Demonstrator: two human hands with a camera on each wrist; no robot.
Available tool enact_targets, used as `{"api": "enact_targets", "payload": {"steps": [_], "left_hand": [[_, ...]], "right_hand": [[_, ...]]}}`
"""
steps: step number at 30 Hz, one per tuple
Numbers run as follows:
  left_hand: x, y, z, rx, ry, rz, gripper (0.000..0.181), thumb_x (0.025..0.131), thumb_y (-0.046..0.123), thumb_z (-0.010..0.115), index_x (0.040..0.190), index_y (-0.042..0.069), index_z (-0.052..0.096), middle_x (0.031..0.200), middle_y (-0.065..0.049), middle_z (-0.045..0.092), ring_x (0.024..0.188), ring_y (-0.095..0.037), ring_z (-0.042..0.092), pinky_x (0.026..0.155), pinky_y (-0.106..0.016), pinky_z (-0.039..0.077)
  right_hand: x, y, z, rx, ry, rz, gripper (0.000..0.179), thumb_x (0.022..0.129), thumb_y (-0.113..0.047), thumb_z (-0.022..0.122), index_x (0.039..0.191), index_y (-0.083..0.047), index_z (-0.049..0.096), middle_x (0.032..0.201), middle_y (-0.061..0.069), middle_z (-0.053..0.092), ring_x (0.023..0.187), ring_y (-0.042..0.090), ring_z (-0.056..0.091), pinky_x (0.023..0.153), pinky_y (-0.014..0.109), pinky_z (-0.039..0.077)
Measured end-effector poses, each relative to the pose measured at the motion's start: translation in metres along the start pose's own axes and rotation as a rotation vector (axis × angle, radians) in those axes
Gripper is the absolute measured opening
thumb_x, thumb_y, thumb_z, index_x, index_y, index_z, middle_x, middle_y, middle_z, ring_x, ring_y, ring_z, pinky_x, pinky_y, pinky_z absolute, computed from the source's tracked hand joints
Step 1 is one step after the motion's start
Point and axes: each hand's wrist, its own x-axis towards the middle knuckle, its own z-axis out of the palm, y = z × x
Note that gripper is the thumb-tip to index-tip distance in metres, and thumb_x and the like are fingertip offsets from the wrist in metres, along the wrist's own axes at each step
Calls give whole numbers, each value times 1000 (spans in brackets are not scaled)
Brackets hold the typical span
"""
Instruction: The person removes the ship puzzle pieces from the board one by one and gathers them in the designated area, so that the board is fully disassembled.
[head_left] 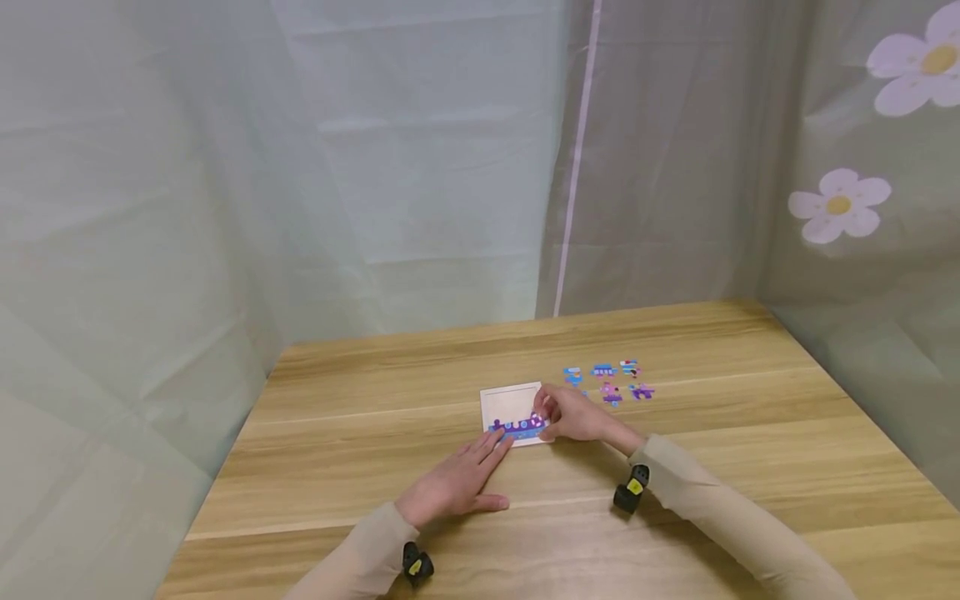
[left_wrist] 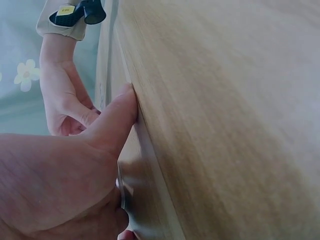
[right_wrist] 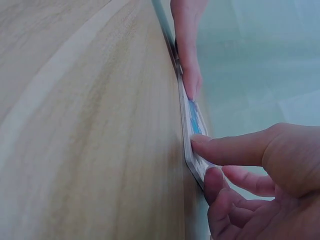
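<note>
A white square tray (head_left: pixel 510 404) lies on a wooden table (head_left: pixel 360 433), and we see joined purple and blue puzzle pieces (head_left: pixel 517 432) along the tray's near side. At the tray's near left corner rests the left hand (head_left: pixel 461 482), its fingers straight and their tips reaching over the rim. At the tray's right side is the right hand (head_left: pixel 573 414), fingers bent, thumb at the edge; we cannot tell whether they pinch a piece. Right of the tray, we find loose pieces (head_left: pixel 612 392) in two rough rows.
</note>
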Motion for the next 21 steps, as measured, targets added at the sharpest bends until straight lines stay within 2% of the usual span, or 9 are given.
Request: {"api": "enact_targets", "payload": {"steps": [5,14,21], "left_hand": [[3,-5,7,-1,8,-16,85,93,52,55,155,6,19,162,-16,17,149,-30,20,119,-46,26],[8,-14,22,17,23,-17,88,91,57,53,156,9,16,162,-14,15,150,-29,18,120,-46,24],[11,-17,25,21,32,-12,89,91,58,52,156,11,14,163,-13,13,150,-29,17,120,-45,24]], "right_hand": [[0,0,-1,-31,-7,-9,37,76,-4,79,109,0,63,86,5,63,74,10,57,68,21,49],[0,0,1,-26,-32,-21,31,78,-5,78,107,-4,66,86,4,63,74,8,56,67,20,48],[-1,-1,-1,-14,-23,-32,28,79,0,74,104,-6,64,82,6,60,71,10,52,64,21,46]]}}
